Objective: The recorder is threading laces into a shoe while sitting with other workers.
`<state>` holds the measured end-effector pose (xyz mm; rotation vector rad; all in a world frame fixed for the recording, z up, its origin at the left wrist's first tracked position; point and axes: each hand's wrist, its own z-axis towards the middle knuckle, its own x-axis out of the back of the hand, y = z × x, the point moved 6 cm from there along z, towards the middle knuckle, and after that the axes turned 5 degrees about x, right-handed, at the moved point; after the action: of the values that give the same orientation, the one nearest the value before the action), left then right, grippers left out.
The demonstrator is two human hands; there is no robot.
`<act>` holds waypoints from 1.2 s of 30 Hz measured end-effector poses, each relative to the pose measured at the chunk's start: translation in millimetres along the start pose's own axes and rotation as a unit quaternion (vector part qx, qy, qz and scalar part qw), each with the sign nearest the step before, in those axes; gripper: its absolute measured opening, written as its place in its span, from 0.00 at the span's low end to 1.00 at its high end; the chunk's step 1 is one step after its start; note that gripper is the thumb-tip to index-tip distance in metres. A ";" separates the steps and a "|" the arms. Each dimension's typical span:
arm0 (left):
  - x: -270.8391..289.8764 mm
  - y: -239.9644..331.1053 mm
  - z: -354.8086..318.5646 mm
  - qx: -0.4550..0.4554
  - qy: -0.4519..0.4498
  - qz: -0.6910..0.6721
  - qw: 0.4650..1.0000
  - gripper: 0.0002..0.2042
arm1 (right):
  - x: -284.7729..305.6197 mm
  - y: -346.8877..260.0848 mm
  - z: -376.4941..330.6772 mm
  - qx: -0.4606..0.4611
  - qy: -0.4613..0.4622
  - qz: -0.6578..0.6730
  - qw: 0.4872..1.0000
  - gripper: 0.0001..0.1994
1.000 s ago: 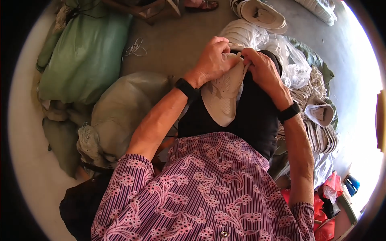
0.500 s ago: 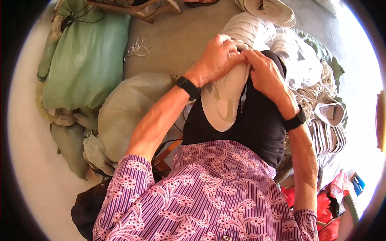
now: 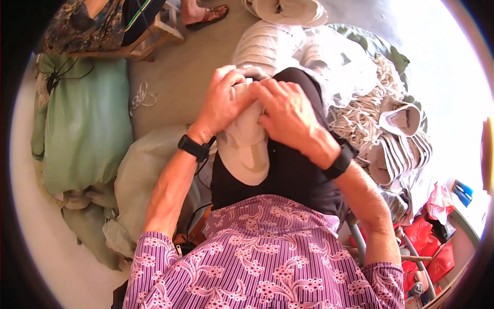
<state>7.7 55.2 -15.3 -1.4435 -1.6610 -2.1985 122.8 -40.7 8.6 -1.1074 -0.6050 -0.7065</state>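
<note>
A beige shoe (image 3: 247, 167) rests on my black-clad lap, its rounded toe pointing toward me. My left hand (image 3: 218, 103) is closed around the left side of its ankle opening, fingers curled over the top. From the other side, my right hand (image 3: 290, 113) grips the shoe near the tongue, with thumb and bent fingers pressed close to the left hand. Both hands cover the lacing area, so whether a lace is between the fingers cannot be seen.
Beyond my knees lie stacked pale shoes (image 3: 265, 44). To the right are a heap of cream laces (image 3: 355, 123), a row of shoe pieces (image 3: 404, 154) and red bags (image 3: 440, 260). Green sacks (image 3: 87, 123) stand left. Another person's sandalled foot (image 3: 208, 15) shows at the top.
The view has shifted, bringing more of the other person into sight. My right hand has turned, its back now facing up over the shoe. Both hands still hold the shoe.
</note>
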 end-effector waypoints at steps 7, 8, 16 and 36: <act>2.3 19.5 -3.0 -0.027 -0.062 0.113 0.991 0.39 | 11.6 24.2 6.6 0.065 -0.057 0.047 0.995 0.14; 1.0 20.3 -5.1 -0.027 -0.061 0.118 0.991 0.39 | 8.3 24.7 7.0 0.074 -0.062 0.041 0.994 0.11; -12.1 51.0 -13.4 -0.074 0.004 0.184 0.980 0.29 | 18.6 14.4 -0.6 0.104 -0.021 0.049 0.993 0.09; -34.0 -15.5 15.0 -0.080 -0.064 0.000 0.995 0.12 | -3.7 274.5 -355.4 -0.375 0.084 -0.191 0.903 0.12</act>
<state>28.6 57.3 -49.6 -1.6558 -1.5493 -2.3340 361.6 -297.4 -272.0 -1.6304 -0.4027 -1.4384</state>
